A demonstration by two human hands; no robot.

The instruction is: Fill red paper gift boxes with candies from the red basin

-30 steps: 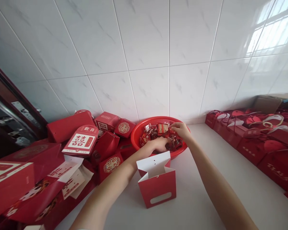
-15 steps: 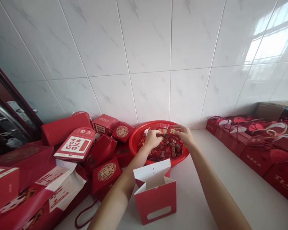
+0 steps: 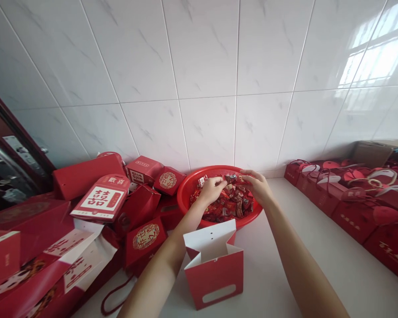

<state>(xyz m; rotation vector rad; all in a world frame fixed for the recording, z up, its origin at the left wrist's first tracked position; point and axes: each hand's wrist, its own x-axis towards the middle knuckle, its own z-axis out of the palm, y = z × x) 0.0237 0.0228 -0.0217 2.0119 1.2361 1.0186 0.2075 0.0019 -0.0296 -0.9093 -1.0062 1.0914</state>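
Note:
A red plastic basket (image 3: 185, 190) near the wall holds many red-wrapped candies (image 3: 230, 205). Over its left part, my left hand (image 3: 212, 190) is closed in a pinch on a small red wrapped candy. My right hand (image 3: 257, 185) reaches over the basket's right side, its fingers closed on wrapped candies (image 3: 234, 178) that lie between the two hands. In front of the basket an open red paper box (image 3: 215, 278) stands upright between my forearms, its white inside showing and an oval slot in its near face.
Folded and loose red boxes (image 3: 101, 198) pile up on the left, with a cord loop by them. Rows of red boxes with handles (image 3: 351, 216) line the right side. A tiled wall (image 3: 205, 132) rises behind.
Both hands stay over the basket. The candies between them have risen slightly and show more clearly, and my left fingertips are pinched closer together. The view has shifted slightly.

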